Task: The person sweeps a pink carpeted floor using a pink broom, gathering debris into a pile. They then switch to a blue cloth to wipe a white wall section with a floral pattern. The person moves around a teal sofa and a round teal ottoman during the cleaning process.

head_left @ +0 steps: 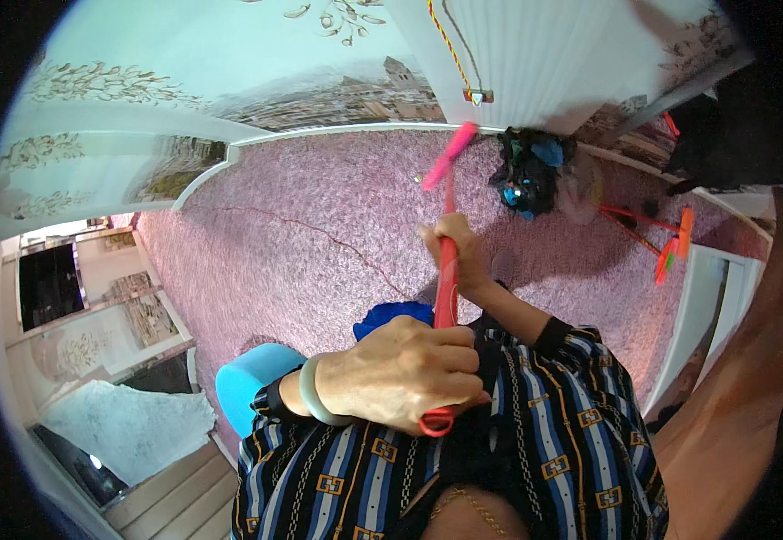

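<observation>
A broom with a red handle (446, 288) and a pink head (450, 157) slants away from my body, its head by the far wall. My left hand (400, 371), with a pale bangle at the wrist, is closed round the handle near its looped top end. Farther down the handle, my right hand (461, 255) is wrapped round it too. Under the broom lies a pink shaggy carpet (301, 207). Whether the bristles touch it cannot be made out.
Right of the broom head sits a black plastic bag (526, 175) with blue bits. Orange and red tools (670, 238) lie farther right. A light-blue rounded thing (252, 382) is at my left, a dark-blue one (393, 315) near my body. A red-yellow cord (450, 45) hangs at the wall.
</observation>
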### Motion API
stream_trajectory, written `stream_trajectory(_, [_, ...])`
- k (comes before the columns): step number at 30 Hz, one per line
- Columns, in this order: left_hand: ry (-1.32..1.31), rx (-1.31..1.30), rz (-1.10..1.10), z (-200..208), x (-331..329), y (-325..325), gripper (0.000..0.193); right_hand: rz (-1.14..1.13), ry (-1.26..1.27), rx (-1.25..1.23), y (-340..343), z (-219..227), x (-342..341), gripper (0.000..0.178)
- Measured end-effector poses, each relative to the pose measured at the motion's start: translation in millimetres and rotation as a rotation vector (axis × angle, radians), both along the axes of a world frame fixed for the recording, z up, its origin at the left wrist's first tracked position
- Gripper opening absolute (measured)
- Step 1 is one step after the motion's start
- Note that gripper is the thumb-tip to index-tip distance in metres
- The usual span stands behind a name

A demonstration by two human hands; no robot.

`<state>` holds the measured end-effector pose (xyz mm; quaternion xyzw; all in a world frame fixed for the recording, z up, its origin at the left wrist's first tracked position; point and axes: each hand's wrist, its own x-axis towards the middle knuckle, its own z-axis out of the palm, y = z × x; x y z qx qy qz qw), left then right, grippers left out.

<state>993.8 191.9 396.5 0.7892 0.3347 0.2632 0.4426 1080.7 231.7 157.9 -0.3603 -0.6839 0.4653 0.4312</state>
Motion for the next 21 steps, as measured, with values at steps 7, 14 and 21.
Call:
stream_trajectory(7, [0.429, -0.175, 0.151, -96, 18, 52, 0.018, 0.187, 0.238, -0.181, 33, -97, -40, 0.024])
stream_trajectory(14, [0.113, -0.037, -0.051, -73, 49, 72, 0.022, 0.053, 0.058, 0.043, 53, -47, 57, 0.017])
stream_trajectory(21, [-0.181, 0.061, 0.008, -27, 28, 33, 0.033, 0.07, -0.203, 0.122, 43, 1, 83, 0.025])
